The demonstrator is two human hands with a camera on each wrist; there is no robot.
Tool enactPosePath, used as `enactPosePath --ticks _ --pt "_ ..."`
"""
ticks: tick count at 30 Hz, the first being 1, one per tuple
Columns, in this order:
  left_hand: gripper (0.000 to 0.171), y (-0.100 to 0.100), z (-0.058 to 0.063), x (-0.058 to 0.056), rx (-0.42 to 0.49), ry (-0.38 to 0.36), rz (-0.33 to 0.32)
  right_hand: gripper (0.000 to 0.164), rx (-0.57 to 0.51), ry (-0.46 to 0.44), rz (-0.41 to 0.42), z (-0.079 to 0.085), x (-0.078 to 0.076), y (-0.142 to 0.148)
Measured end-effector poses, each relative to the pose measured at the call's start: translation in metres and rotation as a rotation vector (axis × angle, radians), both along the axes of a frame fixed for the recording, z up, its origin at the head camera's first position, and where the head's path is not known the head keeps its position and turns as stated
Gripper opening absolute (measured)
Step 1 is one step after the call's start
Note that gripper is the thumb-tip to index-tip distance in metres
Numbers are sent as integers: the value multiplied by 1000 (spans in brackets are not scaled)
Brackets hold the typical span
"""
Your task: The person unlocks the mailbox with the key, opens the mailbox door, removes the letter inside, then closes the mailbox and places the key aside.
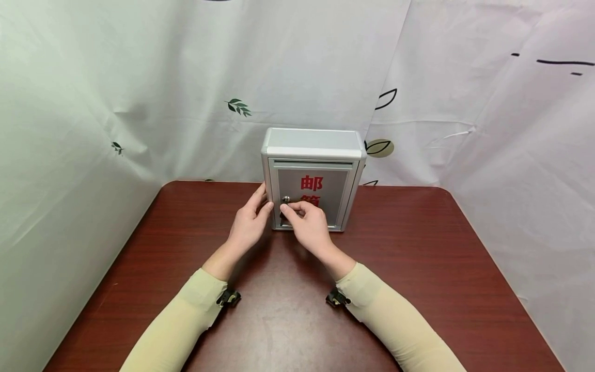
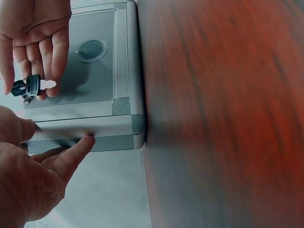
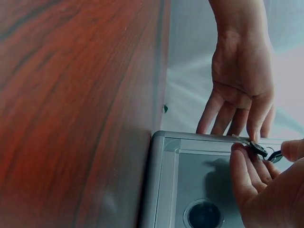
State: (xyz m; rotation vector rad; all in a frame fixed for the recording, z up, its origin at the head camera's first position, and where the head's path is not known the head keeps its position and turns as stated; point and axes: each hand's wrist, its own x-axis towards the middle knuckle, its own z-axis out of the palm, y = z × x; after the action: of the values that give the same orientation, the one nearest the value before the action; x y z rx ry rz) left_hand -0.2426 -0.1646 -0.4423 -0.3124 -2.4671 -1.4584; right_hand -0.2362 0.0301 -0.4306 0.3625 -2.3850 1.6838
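A grey metal mailbox (image 1: pixel 338 201) with red characters stands upright on the table. My left hand (image 1: pixel 248 225) rests along its left side, fingers nearly straight against the side wall and thumb at the front edge. In front of the door, my right hand (image 1: pixel 311 225) pinches a black-headed key (image 2: pixel 18 88) between thumb and fingers, right by the round silver lock (image 1: pixel 285 199). A second black-headed key (image 2: pixel 33 85) hangs from the same ring, its silver blade pointing down. I cannot tell whether the pinched key's blade is in the lock.
The mailbox stands on a reddish-brown wooden table (image 1: pixel 418 248), near its back edge. Behind and at both sides hangs white cloth (image 1: pixel 302 62) with leaf prints. A round clear disc (image 2: pixel 91 50) sits low on the mailbox door. Each sleeve cuff carries a dark wrist camera (image 1: pixel 229 298).
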Motion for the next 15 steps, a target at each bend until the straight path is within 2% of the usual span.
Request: enactPosePath --ticks 15 --pt "64 0 0 0 5 4 -5 30 -205 -135 83 0 0 -3"
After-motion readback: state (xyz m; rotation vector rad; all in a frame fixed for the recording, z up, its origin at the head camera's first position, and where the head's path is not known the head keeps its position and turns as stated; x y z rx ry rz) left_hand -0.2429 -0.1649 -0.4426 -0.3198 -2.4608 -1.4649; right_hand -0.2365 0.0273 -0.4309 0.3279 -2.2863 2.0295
